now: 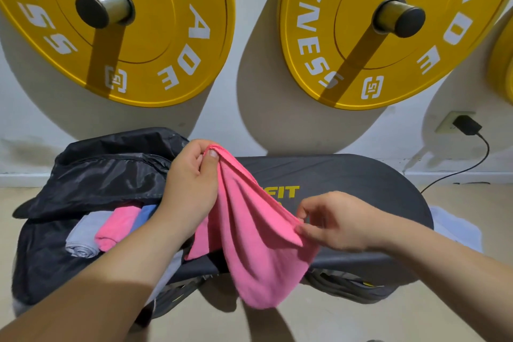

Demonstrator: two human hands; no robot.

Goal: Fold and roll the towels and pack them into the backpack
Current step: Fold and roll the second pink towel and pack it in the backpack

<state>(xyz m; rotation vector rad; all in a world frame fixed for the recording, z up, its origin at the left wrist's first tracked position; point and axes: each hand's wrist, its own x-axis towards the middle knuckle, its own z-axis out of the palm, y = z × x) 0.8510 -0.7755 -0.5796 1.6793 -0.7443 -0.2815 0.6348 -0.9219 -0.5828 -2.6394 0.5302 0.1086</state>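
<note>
Above a dark bench pad (361,183) marked "FIT" in yellow, the left hand (191,183) pinches a corner of the hanging pink towel (249,253) and the right hand (338,221) pinches its edge, beside the open black backpack (111,172) holding rolled towels (116,226), below yellow plates (166,36) lettered "RADE"

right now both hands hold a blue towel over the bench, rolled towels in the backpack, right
The towel is pink, not blue, per the head view. The left hand and right hand hold it over the bench, rolled towels in the backpack.
</note>
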